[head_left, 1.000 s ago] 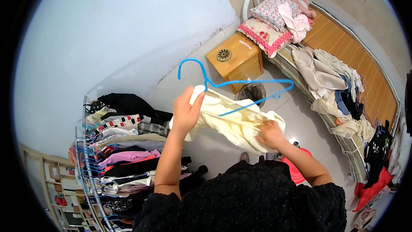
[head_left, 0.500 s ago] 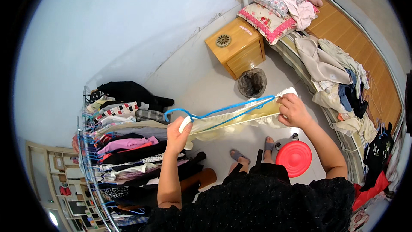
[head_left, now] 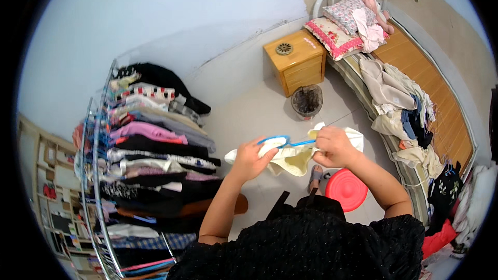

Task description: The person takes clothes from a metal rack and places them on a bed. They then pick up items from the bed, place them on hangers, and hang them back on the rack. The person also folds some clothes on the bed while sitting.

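Note:
A cream-coloured garment (head_left: 296, 163) with an elastic-looking gathered edge hangs between my two hands, in front of my body. My left hand (head_left: 250, 161) grips one end of it, together with a blue clothes hanger (head_left: 299, 143). My right hand (head_left: 333, 147) is closed on the other side, with fingers bunched over the cloth and the hanger's right part. Cloth sticks out past both hands and sags in folds in the middle. My fingers hide how the hanger is joined to the garment.
At left stands a metal clothes rack (head_left: 97, 176) packed with garments. A wooden bedside cabinet (head_left: 303, 75) and a lined waste bin (head_left: 307, 102) are ahead. Clothes lie along the bed (head_left: 423, 67) at right. A red round stool (head_left: 346, 190) is by my feet.
My hands have come closer together. The garment, stretched out wide before, now sags and bunches between them. The whole view has shifted, showing more of the rack.

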Demonstrator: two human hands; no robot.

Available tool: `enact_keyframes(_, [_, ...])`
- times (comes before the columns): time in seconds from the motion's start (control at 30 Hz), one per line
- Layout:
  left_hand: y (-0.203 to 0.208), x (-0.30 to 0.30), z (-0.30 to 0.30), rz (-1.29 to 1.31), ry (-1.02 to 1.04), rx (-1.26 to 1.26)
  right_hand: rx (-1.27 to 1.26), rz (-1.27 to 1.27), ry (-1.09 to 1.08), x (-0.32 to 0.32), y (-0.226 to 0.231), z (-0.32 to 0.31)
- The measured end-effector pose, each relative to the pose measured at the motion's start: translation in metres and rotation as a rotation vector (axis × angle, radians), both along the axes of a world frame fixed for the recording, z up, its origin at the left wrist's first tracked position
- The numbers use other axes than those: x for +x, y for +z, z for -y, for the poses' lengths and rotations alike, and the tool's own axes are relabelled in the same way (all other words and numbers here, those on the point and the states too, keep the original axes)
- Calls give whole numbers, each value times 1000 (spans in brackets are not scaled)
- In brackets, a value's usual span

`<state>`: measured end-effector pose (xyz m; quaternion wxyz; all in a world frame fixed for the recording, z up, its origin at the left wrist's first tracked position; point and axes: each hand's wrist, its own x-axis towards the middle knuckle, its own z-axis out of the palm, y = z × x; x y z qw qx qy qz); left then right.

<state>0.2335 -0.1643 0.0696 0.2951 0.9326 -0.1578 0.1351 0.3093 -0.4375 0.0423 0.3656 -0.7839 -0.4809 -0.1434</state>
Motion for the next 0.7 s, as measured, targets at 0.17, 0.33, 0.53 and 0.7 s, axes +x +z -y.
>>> enact_keyframes(0.17, [-18, -107, -69, -192, 312, -120, 165, -118, -66, -87, 2, -7])
enact_keyframes(0.33, [-36, -179, -77, 102, 270, -141, 137, -314, -49, -165, 2, -29])
enact_keyframes(0.53, [-26, -233, -101, 217, 443, 28, 200, -54, -43, -210, 42, -43])
enact_keyframes(0.7, [-1, -268, -122, 266, 487, -60, -43, -312, -228, -234, 43, -29])
